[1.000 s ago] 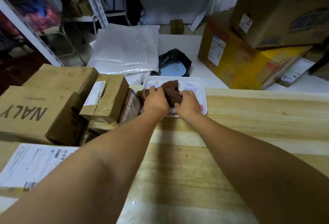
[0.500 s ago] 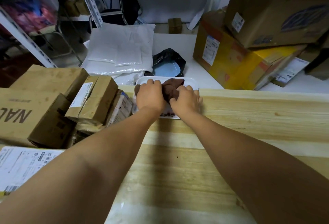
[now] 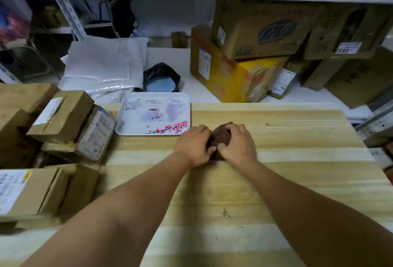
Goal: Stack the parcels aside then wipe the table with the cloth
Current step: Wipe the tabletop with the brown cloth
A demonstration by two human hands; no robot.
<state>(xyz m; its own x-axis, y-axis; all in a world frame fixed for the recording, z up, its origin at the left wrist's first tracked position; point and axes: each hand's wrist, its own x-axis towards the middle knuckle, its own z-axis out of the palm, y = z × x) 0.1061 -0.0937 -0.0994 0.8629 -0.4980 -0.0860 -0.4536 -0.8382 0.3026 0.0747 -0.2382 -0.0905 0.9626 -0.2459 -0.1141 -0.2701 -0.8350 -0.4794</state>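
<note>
- Both hands, left hand (image 3: 194, 144) and right hand (image 3: 237, 143), had their grip clamped on the brown cloth (image 3: 221, 137), bunched mid-table (image 3: 276, 181).
- Wiping leftward risked nudging the tray (image 3: 127, 126) or leaning parcels (image 3: 63, 116) at the left edge.

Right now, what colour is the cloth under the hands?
Dark brown; the cloth shows best in the head view, bunched on the table.
</note>
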